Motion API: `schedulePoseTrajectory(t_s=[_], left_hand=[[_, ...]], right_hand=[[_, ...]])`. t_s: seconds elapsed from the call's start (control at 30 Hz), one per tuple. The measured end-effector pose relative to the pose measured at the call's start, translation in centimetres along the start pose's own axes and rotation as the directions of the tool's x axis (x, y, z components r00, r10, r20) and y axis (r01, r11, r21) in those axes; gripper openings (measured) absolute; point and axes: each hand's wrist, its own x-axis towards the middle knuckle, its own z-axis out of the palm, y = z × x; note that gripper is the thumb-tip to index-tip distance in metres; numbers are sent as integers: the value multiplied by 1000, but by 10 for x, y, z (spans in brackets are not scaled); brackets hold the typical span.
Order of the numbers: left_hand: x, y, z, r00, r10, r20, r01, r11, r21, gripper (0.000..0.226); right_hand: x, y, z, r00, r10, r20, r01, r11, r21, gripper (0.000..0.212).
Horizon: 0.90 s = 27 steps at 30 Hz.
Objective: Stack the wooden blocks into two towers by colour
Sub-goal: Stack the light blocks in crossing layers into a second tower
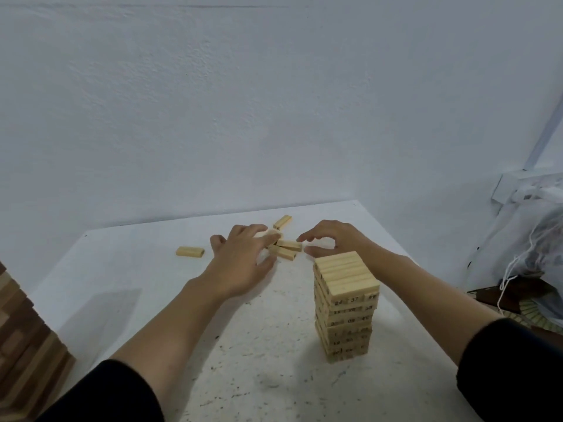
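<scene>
A tall tower of light wooden blocks (345, 303) with printed numbers stands on the white table (128, 275), right of centre. Part of a dark and mixed brown tower (21, 330) shows at the left edge. Behind the light tower lies a small heap of light blocks (288, 248). My left hand (240, 260) reaches over the heap's left side; its fingers rest on a block there and the thumb is spread away. My right hand (332, 239) hovers behind the tower with fingers curved, empty, its fingertips close to the heap.
One loose light block (190, 251) lies to the left of my left hand, another (282, 222) near the table's far edge. A pale wall rises behind the table. White bags and cords (530, 239) hang at the right, off the table.
</scene>
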Motion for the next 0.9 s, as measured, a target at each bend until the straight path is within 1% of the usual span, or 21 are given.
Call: schedulePoseTrajectory(t_s=[0.1, 0.13, 0.23, 0.4, 0.5, 0.63, 0.7, 0.8, 0.9], left_hand=[[3, -1, 9, 998, 61, 2, -61, 997, 46, 41], [4, -2, 11, 997, 73, -3, -73, 996, 53, 39], [7, -5, 15, 997, 74, -18, -73, 995, 70, 32], [4, -6, 23, 993, 65, -95, -57, 995, 85, 32], [1, -5, 22, 988, 77, -134, -67, 995, 78, 31], [-3, -8, 17, 989, 67, -132, -58, 996, 71, 33], [-7, -11, 14, 991, 62, -122, -55, 997, 61, 33], [-16, -14, 8, 994, 44, -96, -37, 997, 75, 30], [-32, -19, 2, 993, 39, -111, -29, 996, 85, 24]], right_hand=[[15, 11, 11, 999, -42, 23, 43, 998, -44, 51], [19, 13, 13, 999, -39, 34, 40, 998, -41, 53], [24, 12, 16, 996, -45, 76, 46, 999, -15, 51], [25, 9, 23, 995, -70, 66, 64, 994, 94, 52], [25, 6, 24, 995, -94, 41, 88, 988, 128, 45], [24, 5, 18, 993, -78, 84, 65, 986, 154, 20], [20, 5, 14, 997, -59, 43, 50, 981, 186, 17], [11, -6, 0, 999, -2, -36, 13, 952, 304, 15], [-6, -31, -25, 999, 35, -8, -29, 911, 411, 15]])
